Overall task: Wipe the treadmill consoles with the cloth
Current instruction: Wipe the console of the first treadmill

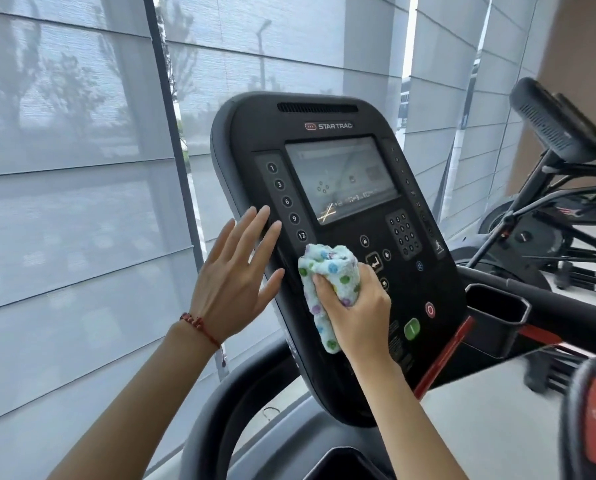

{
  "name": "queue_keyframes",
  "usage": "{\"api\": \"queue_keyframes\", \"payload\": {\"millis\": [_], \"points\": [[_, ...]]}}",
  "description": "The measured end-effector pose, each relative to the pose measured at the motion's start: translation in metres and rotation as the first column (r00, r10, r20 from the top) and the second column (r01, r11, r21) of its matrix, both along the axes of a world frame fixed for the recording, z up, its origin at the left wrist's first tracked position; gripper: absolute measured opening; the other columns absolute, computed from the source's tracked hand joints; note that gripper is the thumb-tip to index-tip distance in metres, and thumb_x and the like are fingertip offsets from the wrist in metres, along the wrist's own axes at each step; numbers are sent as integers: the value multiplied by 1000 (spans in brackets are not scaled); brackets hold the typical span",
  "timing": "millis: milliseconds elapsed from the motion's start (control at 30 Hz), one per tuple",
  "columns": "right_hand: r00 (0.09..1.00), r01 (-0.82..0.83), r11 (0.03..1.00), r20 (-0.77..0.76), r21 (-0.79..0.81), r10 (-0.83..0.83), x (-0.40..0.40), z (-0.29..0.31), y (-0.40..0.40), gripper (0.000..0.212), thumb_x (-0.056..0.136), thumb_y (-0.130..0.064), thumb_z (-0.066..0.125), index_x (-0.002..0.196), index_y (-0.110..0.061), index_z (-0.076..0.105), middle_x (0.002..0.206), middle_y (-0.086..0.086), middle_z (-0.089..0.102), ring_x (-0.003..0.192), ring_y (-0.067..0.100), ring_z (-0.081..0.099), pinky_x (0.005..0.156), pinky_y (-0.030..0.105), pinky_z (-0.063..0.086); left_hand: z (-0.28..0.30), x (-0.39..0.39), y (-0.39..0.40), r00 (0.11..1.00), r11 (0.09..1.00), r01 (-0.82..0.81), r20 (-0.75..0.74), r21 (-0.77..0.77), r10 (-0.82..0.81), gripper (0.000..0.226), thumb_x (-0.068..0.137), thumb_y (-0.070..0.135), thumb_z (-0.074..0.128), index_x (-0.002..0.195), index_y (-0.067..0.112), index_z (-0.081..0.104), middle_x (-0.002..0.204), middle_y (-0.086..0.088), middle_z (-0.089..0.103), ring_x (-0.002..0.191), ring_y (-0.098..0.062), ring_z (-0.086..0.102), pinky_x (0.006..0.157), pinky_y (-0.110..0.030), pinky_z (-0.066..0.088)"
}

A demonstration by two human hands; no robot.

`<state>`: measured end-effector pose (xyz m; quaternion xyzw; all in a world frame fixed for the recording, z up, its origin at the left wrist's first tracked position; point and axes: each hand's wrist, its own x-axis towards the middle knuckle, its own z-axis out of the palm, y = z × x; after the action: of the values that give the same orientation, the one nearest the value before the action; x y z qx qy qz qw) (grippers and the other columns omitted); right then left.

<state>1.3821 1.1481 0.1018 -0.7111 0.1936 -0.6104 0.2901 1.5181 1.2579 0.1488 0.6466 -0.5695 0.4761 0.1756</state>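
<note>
A black treadmill console (324,133) with a screen (341,178), number buttons and a keypad fills the middle of the view. My right hand (355,306) grips a bunched white cloth (327,271) with coloured dots and presses it against the lower left part of the console face. My left hand (237,271) lies flat with fingers spread on the console's left edge, beside the number buttons. A red bracelet sits on that wrist.
Grey window blinds (82,168) fill the left and back. A black cup holder (497,313) and handrail extend right of the console. Another exercise machine (559,133) stands at the right. A curved black handlebar (220,393) runs below.
</note>
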Motion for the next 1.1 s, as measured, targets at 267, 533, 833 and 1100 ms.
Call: {"api": "queue_keyframes", "payload": {"millis": [267, 533, 833, 1100], "points": [[998, 59, 998, -5, 25, -59, 2, 20, -62, 32, 78, -38, 70, 85, -8, 62, 79, 8, 63, 70, 18, 59, 66, 28, 48, -14, -14, -12, 998, 999, 23, 66, 26, -25, 48, 93, 29, 44, 128, -2, 54, 139, -20, 45, 134, -33, 33, 109, -50, 28], [983, 184, 965, -23, 185, -183, 4, 36, -103, 37, 79, -45, 66, 87, -9, 63, 84, 7, 68, 80, 22, 64, 74, 29, 48, -15, -23, -12, 1000, 1000, -14, 26, 23, 13, 48, 93, 27, 42, 127, -4, 54, 138, -23, 44, 134, -35, 30, 110, -47, 27], [1000, -6, 998, -12, -61, 5, -8, -7, -14, 46, 75, -51, 61, 84, -6, 65, 77, 7, 64, 67, 18, 63, 61, 34, 54, -18, -25, -16, 999, 1000, 18, 43, 26, -19, 48, 92, 27, 45, 124, -6, 56, 136, -23, 46, 134, -35, 31, 111, -48, 25], [977, 211, 960, -65, 184, -203, -22, 11, -147, 35, 82, -41, 66, 94, -8, 63, 91, 12, 67, 86, 28, 63, 74, 28, 44, -25, -31, -15, 998, 999, 27, 57, 36, -29, 47, 93, 28, 45, 124, -5, 57, 135, -21, 49, 133, -34, 34, 109, -49, 28]]}}
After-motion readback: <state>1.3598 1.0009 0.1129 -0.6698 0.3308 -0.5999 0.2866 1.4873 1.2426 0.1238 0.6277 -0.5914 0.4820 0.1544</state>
